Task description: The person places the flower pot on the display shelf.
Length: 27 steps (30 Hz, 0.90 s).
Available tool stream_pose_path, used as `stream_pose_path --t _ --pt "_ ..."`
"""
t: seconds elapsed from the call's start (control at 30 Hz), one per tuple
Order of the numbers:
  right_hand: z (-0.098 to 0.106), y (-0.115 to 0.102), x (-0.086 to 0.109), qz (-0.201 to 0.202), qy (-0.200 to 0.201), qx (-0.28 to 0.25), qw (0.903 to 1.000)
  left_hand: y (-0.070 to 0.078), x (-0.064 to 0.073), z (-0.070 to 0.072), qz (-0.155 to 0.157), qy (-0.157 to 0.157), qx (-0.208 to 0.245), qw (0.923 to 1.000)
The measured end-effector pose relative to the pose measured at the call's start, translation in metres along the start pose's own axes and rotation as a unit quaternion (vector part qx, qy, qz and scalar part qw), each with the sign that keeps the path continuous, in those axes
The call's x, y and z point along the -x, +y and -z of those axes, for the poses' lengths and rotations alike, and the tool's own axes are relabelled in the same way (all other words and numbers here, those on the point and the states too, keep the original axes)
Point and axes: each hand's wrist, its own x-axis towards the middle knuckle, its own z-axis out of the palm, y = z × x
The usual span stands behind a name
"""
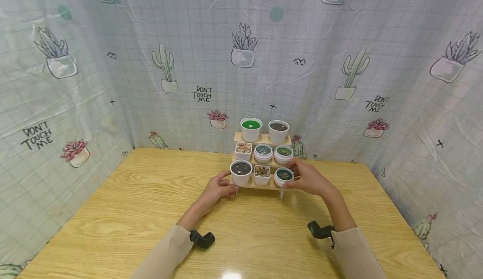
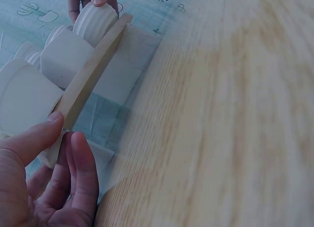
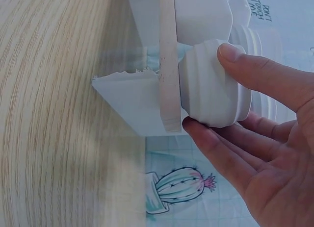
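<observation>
A tiered wooden plant stand [image 1: 267, 186] with white legs holds several small white pots in three rows. At the left end of its lowest board [image 2: 93, 72], my left hand [image 1: 218, 190] pinches the edge between thumb and fingers, beside a tall round pot with a dark grey top [image 1: 241, 180]. On that board's right end sits a ridged round pot with a dark green top [image 1: 284, 176]. My right hand [image 1: 311, 179] holds this pot, thumb on one side and fingers on the other. A square pot of pebbles [image 1: 262, 180] stands between the two round ones.
On the middle board are a square pot of pebbles [image 1: 243, 154] and two ridged round pots. Two taller pots, one green-topped [image 1: 251, 131], occupy the top board. A cactus-print curtain [image 1: 211, 40] hangs behind the wooden table [image 1: 151, 212].
</observation>
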Motion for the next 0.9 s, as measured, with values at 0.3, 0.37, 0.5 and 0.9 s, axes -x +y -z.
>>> stream_pose_path --t 0.3,0.37,0.5,0.9 --pt "0.0011 0.0032 0.0003 -0.006 -0.002 -0.020 0.9998 -0.0008 -0.0002 0.0002 -0.002 0.000 0.004 1.0000" --pt "0.0008 0.0042 0.0000 -0.006 0.000 -0.021 0.9997 -0.0012 -0.0004 0.0001 -0.002 0.001 0.004 1.0000" --pt "-0.0001 0.0058 -0.0004 -0.011 0.004 -0.026 0.9996 -0.0011 -0.0004 -0.0001 -0.001 0.000 0.005 1.0000" --pt "0.0000 0.0091 0.0009 -0.011 0.000 -0.038 0.9992 -0.0034 -0.0001 -0.0001 0.005 0.008 0.003 1.0000"
